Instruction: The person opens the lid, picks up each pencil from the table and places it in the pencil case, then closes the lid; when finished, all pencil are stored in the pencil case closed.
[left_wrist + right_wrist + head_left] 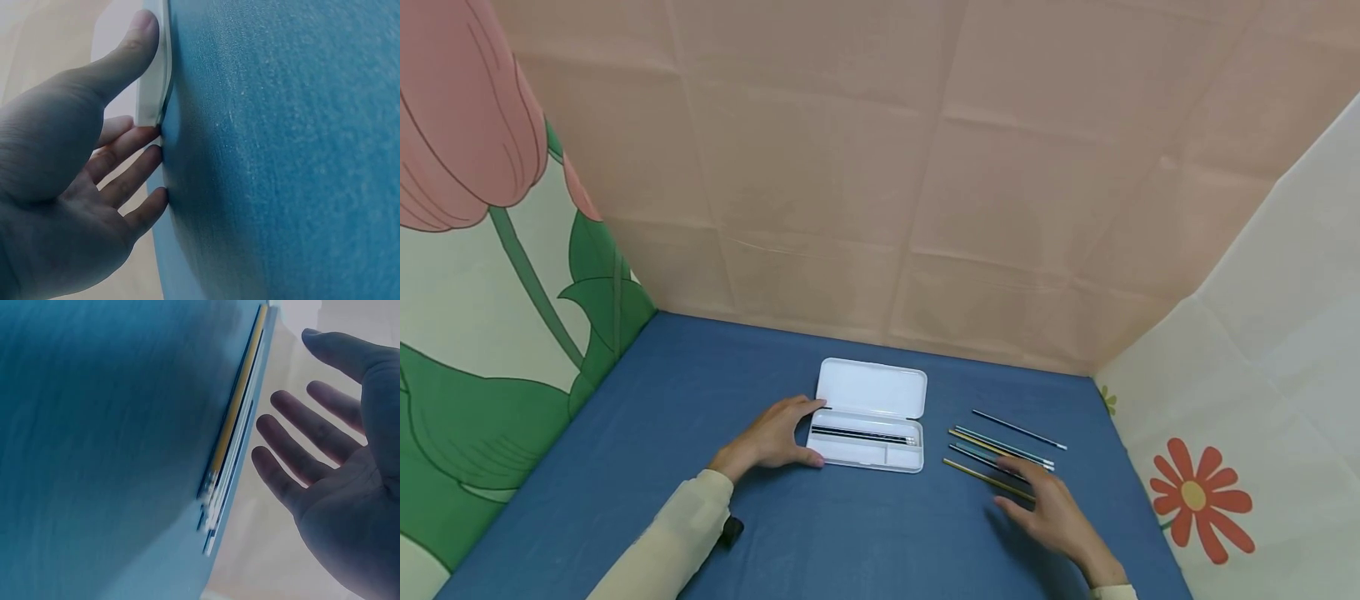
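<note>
A white pencil case (865, 452) lies with its lid (871, 387) folded back, several black pencils (861, 434) in its rear part. My left hand (777, 433) rests at the case's left end, thumb at the front corner and index finger by the hinge corner. In the left wrist view the thumb overlaps the case wall (150, 100), other fingers extended. To the right, my right hand (1051, 510) hovers with spread fingers over loose pencils; nothing is in its palm. Among them are a yellow pencil (236, 403), teal pencils (1000, 444) and a dark pencil (1018, 429).
Blue cloth (865, 533) covers the table. A beige sheet (850, 167) hangs behind it. On the left stands a tulip-patterned sheet (467, 333), on the right a white sheet (1285, 333) with a red flower. A small black object (731, 531) sits by the left sleeve.
</note>
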Tool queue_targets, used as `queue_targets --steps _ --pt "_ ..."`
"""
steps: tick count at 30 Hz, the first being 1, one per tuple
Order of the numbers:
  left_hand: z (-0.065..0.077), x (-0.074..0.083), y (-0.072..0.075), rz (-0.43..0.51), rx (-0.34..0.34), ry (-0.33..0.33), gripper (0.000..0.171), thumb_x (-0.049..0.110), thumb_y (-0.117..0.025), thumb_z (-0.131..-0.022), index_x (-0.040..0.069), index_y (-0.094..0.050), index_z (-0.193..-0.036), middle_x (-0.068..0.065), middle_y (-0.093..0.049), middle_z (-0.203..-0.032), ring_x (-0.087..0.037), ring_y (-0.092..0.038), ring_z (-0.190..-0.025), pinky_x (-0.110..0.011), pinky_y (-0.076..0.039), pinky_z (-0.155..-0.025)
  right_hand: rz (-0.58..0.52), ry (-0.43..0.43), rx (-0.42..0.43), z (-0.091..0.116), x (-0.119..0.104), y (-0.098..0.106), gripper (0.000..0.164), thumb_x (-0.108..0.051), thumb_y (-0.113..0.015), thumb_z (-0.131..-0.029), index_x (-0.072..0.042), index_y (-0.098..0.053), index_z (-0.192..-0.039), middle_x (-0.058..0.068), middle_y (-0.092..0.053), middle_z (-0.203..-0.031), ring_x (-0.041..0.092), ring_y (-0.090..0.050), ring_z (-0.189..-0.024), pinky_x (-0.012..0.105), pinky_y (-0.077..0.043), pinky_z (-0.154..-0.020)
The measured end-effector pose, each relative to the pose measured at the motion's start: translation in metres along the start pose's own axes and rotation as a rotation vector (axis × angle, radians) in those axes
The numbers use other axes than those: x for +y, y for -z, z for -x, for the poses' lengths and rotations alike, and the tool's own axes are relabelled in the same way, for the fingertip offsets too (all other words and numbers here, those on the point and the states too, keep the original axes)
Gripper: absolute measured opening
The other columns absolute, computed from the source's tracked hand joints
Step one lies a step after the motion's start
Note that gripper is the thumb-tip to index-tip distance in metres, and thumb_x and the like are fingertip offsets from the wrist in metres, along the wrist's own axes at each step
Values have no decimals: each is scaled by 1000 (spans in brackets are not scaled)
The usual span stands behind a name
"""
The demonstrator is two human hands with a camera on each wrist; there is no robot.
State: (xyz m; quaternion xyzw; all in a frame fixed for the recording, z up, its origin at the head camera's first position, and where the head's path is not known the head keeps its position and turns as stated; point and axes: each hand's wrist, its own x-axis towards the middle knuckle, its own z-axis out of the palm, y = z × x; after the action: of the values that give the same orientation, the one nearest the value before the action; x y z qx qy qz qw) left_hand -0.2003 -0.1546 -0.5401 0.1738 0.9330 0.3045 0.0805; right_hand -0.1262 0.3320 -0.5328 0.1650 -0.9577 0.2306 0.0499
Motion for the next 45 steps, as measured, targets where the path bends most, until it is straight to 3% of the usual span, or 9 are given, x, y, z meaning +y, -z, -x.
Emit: queue_targets --steps 11,21,33,39,45 --pt "0 1 1 -2 -7 10 102 43 -103 -82 8 -56 -166 -21 -62 -159 -44 -59 -148 -68 -49 -123 28 -86 -34 13 19 8 57 -26 -97 -91 -13 -76 -142 0 -81 -133 30 -78 -124 56 -63 -106" --pt "0 0 -1 -7 -6 10 101 43 -103 -82 10 -57 -166 -19 -63 -158 -43 -60 -147 -68 -49 -123 -6 -37 -8 20 29 10 52 -25 -99 -89 -15 -78 -135 -3 -83 -123 27 -80 -113 47 -65 -98" --pt "2 2 0 -4 -4 14 101 42 -103 -82 9 -57 -165 -20 -63 -158 -43 -60 -146 -68 -49 -123 -18 -160 -125 17 35 5 39 -15 -95 -92 -20 -80 -127 -7 -81 -121 19 -78 -114 41 -64 -101" --pt "2 4 1 -11 -3 16 101 42 -103 -82 9 -57 -165 -19 -64 -157 -42 -61 -145 -68 -49 -122 -55 -146 -129 16 35 3 33 -4 -93 -91 -17 -82 -119 -4 -80 -112 8 -76 -101 31 -65 -89" --pt "1 3 1 -10 -4 18 101 43 -104 -82 9 -57 -165 -19 -64 -155 -42 -61 -144 -68 -49 -122 -85 -97 -134 15 39 1 30 4 -87 -93 -13 -82 -117 -6 -75 -101 -6 -62 -86 25 -57 -74"
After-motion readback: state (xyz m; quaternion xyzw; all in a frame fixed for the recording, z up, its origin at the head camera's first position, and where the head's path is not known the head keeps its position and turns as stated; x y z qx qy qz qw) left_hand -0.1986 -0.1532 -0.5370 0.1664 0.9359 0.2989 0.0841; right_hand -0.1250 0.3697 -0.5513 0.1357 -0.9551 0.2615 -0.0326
